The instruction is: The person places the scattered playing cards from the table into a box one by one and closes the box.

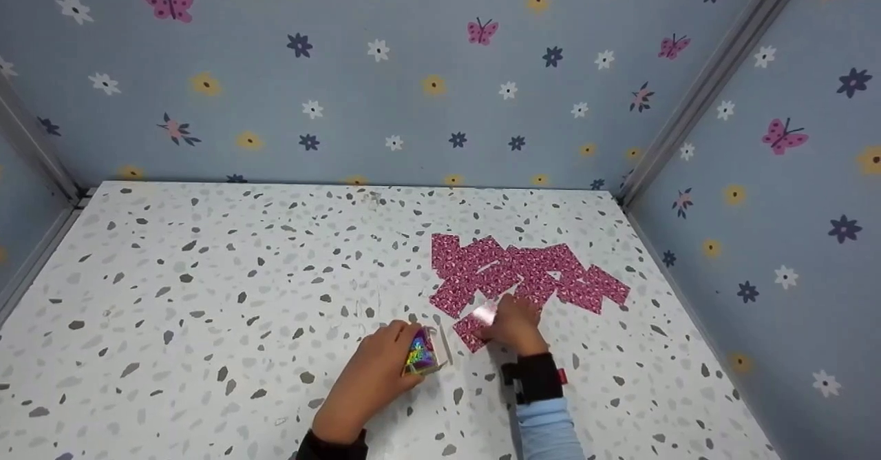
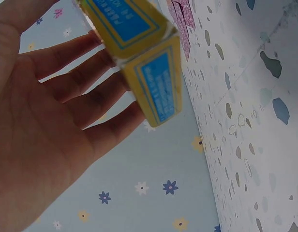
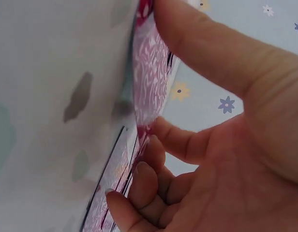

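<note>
In the head view, the left hand (image 1: 374,370) grips a small shiny box (image 1: 421,355), whose pale flap (image 1: 442,345) stands out on the side toward the right hand (image 1: 516,326). That hand holds a glittery pink card (image 1: 469,333) low over or on the speckled table (image 1: 206,308), just nearer the person than a loose, overlapping spread of similar cards (image 1: 533,264). In the left wrist view, the box shows yellow faces with blue panels, the fingertips against it and its top cut off. In the right wrist view, thumb and fingers pinch the card by opposite edges, more cards lying beyond the lower fingers.
</note>
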A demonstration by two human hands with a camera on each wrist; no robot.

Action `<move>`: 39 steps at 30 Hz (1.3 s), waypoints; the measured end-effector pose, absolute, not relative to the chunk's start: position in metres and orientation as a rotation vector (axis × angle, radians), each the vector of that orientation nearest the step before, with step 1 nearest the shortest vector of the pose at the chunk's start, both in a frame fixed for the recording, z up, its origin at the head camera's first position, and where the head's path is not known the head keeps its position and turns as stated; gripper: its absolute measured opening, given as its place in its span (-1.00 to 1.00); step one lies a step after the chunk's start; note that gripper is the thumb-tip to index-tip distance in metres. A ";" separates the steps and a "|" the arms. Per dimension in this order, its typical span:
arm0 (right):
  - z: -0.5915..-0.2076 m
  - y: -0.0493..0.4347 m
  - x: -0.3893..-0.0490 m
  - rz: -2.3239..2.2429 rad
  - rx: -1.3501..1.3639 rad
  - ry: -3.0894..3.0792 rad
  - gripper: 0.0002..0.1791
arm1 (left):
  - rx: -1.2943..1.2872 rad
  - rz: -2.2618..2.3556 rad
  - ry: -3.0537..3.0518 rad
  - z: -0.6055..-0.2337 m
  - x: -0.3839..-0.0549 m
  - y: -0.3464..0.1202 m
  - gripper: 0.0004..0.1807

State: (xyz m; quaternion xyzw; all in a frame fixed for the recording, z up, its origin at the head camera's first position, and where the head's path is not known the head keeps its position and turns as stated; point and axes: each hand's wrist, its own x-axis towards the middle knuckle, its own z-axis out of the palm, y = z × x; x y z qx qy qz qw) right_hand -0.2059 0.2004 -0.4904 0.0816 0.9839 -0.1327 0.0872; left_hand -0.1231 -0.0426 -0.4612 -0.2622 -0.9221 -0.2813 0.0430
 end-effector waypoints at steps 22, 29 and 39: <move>-0.433 0.207 -0.181 -1.085 0.013 2.864 -0.42 | -0.793 -0.830 -2.809 -0.461 -0.123 -0.043 -0.31; -0.410 0.201 -0.166 -1.471 -0.041 2.748 -0.63 | -0.749 -0.810 -2.813 -0.460 -0.123 -0.042 -0.28; -0.397 0.188 -0.152 -1.596 -0.250 2.651 -0.73 | -0.705 -0.839 -2.796 -0.461 -0.123 -0.040 -0.28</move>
